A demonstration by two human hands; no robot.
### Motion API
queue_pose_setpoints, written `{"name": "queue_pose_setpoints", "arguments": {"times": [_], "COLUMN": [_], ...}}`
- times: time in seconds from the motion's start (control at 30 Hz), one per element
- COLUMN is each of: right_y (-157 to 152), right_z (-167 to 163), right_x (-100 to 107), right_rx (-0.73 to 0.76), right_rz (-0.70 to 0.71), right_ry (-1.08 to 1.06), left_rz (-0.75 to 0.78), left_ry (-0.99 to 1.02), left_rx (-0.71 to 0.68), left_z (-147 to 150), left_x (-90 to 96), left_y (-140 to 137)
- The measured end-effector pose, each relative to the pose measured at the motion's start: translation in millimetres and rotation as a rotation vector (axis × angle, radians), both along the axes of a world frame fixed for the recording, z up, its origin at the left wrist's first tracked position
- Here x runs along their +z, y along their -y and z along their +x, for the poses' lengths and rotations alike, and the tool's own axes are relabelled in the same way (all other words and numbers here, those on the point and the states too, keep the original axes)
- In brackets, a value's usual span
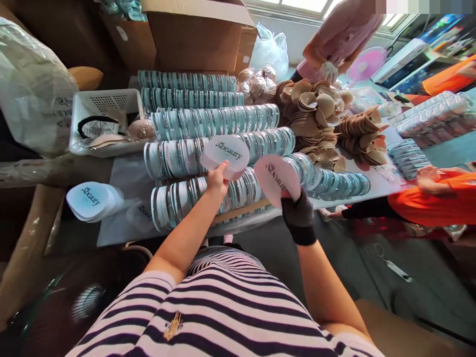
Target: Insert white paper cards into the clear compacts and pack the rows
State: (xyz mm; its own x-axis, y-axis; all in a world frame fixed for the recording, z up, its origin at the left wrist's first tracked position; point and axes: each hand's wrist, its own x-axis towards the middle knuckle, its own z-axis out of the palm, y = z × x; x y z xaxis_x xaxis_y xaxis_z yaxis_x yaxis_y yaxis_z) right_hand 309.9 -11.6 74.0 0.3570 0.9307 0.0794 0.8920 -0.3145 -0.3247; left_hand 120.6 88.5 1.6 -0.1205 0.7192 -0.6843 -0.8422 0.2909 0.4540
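My bare left hand point(218, 179) grips a stack of white rounded cards point(227, 152) printed "Sbeauty", thumb on top. In my right hand point(298, 210), which wears a dark glove, is a single round card point(275, 179) with the same print, tilted and held by its lower edge. Both hands are above the front rows of round clear-and-white packages point(186, 198) standing on edge, side by side. Farther left, another pile of printed cards point(91, 201) lies at the table's end.
A white basket point(78, 114) with beige cups stands at the back left. Large cardboard boxes point(197, 39) rise behind the rows. Piles of beige cups point(320, 119) cover the table on the right. A person in pink point(344, 29) and another in orange point(446, 198) are nearby.
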Motion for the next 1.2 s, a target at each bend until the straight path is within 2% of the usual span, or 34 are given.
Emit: {"name": "queue_pose_setpoints", "arguments": {"times": [0.1, 0.17, 0.23, 0.37, 0.5, 0.67, 0.87, 0.93, 1.03, 1.13, 1.2], "right_y": [48.1, 61.8, 56.3, 12.4, -11.2, -1.0, -7.5, -9.6, -11.1, -13.2, -18.4], "right_z": [2.4, -6.5, -20.4, -48.0, -58.3, -53.4, -59.9, -59.3, -53.0, -45.6, -42.0], "right_x": [3.9, -1.1, -10.7, -32.5, -40.9, -50.0, -78.7, -82.4, -82.2, -77.6, -72.0], "right_rx": [0.129, 0.195, 0.214, 0.258, 0.268, 0.279, 0.309, 0.284, 0.202, 0.205, 0.23], "right_rz": [-0.293, -0.426, -0.535, -0.673, -0.694, -0.547, -0.585, -0.588, -0.643, -0.719, -0.744], "right_ry": [0.102, 0.131, 0.159, 0.197, 0.185, 0.171, 0.167, 0.043, -0.425, -0.862, -0.879], "left_rz": [-0.058, -0.045, -0.025, -0.014, -0.04, -0.068, -0.041, -0.034, -0.021, -0.004, 0.01], "left_ry": [0.029, 0.03, 0.029, 0.044, 0.068, 0.113, 0.134, 0.13, 0.117, 0.1, 0.079], "left_rx": [0.045, 0.032, 0.019, 0.01, 0.032, 0.025, 0.02, 0.013, 0.014, 0.026, 0.024], "left_z": [-5.4, -4.1, -1.7, -1.2, -3.7, -4.5, -4.9, -4.8, -3.6, -1.4, 0.2], "left_x": [-10.0, -13.4, -14.1, -12.4, -11.1, -12.0, -12.8, -12.8, -13.3, -15.0, -15.8], "left_y": [-4.6, -3.6, -1.2, 0.1, -3.3, -5.1, -1.8, -0.5, 1.1, 1.8, 1.4]}}
